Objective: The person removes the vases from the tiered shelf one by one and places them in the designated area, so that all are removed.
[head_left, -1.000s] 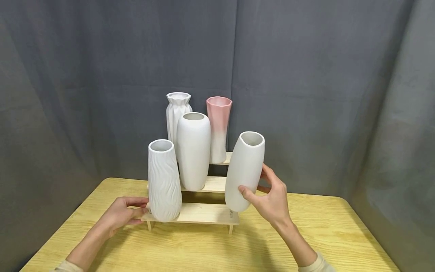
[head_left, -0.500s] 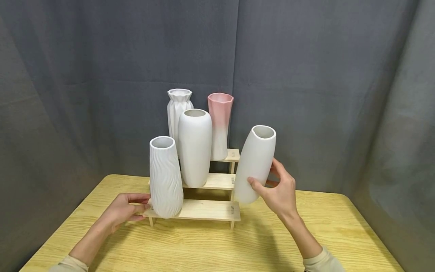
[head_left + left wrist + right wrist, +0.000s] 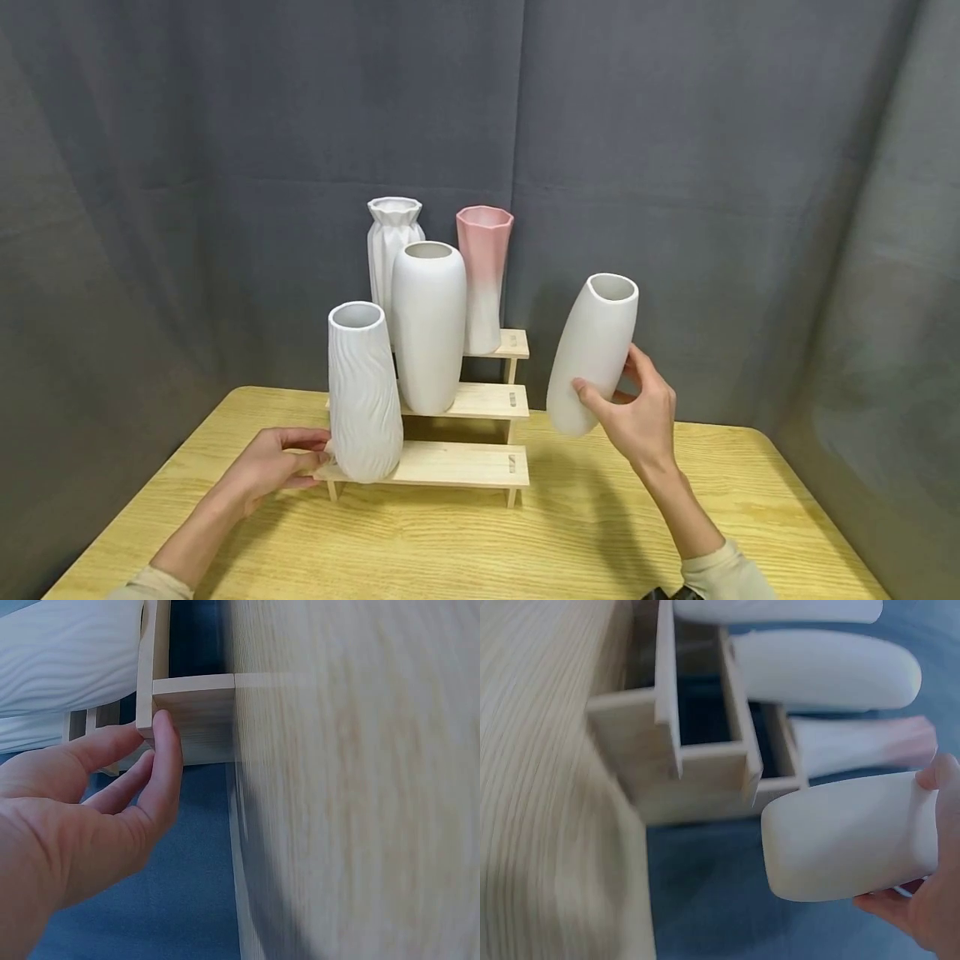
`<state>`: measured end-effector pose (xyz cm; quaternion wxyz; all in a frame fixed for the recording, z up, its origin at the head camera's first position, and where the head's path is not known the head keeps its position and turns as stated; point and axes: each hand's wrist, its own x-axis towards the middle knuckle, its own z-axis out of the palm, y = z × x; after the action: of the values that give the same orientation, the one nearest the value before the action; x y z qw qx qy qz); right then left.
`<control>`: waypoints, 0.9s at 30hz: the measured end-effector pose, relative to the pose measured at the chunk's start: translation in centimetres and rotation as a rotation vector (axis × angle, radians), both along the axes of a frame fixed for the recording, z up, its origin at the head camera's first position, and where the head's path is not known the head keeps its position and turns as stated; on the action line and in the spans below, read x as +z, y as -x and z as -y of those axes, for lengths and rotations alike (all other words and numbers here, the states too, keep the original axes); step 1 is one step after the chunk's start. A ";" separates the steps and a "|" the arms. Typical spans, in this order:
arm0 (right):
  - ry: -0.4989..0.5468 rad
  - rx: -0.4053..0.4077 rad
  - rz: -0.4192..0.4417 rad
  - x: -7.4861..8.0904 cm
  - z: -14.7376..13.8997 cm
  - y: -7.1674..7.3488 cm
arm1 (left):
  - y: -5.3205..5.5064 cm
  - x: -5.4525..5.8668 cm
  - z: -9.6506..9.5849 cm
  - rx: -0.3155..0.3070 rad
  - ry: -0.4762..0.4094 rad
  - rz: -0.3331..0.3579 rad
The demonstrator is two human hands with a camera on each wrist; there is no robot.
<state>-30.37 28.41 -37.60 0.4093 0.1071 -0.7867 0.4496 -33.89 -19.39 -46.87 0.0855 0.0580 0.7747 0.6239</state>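
Note:
My right hand (image 3: 637, 412) grips a smooth white vase (image 3: 594, 354) around its lower half. The vase is tilted, its mouth leaning to the right, and it is held in the air right of a three-step wooden stand (image 3: 457, 463). In the right wrist view the vase's base (image 3: 780, 847) faces the stand. My left hand (image 3: 273, 465) pinches the left end of the lowest step; the left wrist view shows thumb and fingertips at the board's corner (image 3: 147, 724). Beside that hand, a wavy-ribbed white vase (image 3: 365, 400) stands upright on the lowest step.
A tall smooth white vase (image 3: 429, 333) stands on the middle step. Behind it, a pleated white vase (image 3: 386, 250) and a pink-to-white vase (image 3: 483, 275) are on the top step. The wooden table (image 3: 420, 550) backs onto a grey curtain (image 3: 675, 167).
My right hand has carried the smooth white vase to the right and slightly up, away from the stand's right end. The left hand has stayed at the lowest step.

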 end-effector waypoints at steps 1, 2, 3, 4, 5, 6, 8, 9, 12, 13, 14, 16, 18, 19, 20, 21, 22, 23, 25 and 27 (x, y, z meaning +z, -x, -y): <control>-0.013 -0.012 -0.007 -0.2 -0.2 0.2 | -0.1 0.0 0.1 0.000 -0.001 0.001; -0.028 -0.024 -0.016 -0.4 -0.4 0.4 | -0.1 -0.1 0.1 0.000 0.000 0.002; -0.043 -0.039 -0.023 -0.6 -0.5 0.5 | -0.1 -0.1 0.1 0.003 0.000 0.006; -0.059 -0.056 -0.030 -0.9 -0.8 0.7 | -0.2 -0.1 0.1 0.006 -0.001 0.008; -0.071 -0.070 -0.036 -1.1 -1.0 0.9 | -0.2 -0.1 0.1 0.005 0.001 0.008; -0.081 -0.084 -0.039 -1.4 -1.2 1.1 | -0.2 -0.1 0.2 0.004 0.000 0.008; -0.087 -0.108 -0.040 -1.8 -1.7 1.5 | -0.2 -0.1 0.2 0.001 0.000 0.005; -0.085 -0.118 -0.039 -2.0 -1.9 1.6 | -0.1 -0.1 0.2 0.001 -0.001 0.004; -0.064 -0.139 -0.035 -2.5 -2.6 2.2 | -0.1 0.0 0.2 -0.002 -0.002 -0.001; -0.055 -0.144 -0.034 -2.7 -2.9 2.3 | 0.0 0.0 0.2 0.001 -0.002 -0.002; -0.049 -0.152 -0.032 -2.9 -3.1 2.5 | 0.0 0.0 0.2 0.005 -0.001 -0.002; -0.043 -0.176 -0.033 -3.1 -3.7 2.7 | 0.0 0.1 0.2 0.010 -0.001 -0.001; -0.041 -0.204 -0.031 -3.5 -4.4 2.9 | 0.0 0.1 0.2 0.001 0.004 -0.008; -0.041 -0.220 -0.029 -3.7 -4.8 3.0 | -0.1 0.1 0.1 0.004 0.000 -0.006; -0.041 -0.235 -0.027 -3.8 -5.2 3.0 | 0.0 0.1 0.1 -0.001 0.001 -0.011; -0.040 -0.250 -0.027 -3.9 -5.6 3.0 | 0.0 0.1 0.0 -0.008 0.002 -0.015; -0.041 -0.264 -0.024 -4.1 -6.1 3.1 | -0.1 0.0 0.0 -0.012 0.002 -0.019; -0.040 -0.280 -0.020 -4.2 -6.5 3.1 | -0.1 0.0 0.0 -0.015 0.003 -0.022; -0.037 -0.315 -0.010 -4.5 -7.3 3.2 | -0.1 0.0 -0.1 -0.006 0.001 -0.019; -0.025 -0.347 0.006 -4.7 -8.1 3.3 | 0.0 0.0 -0.1 0.001 0.000 -0.015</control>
<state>-33.67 36.53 -42.26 0.4772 -0.0266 -0.8000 0.3627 -33.84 -19.29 -46.89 0.0794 0.0623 0.7752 0.6236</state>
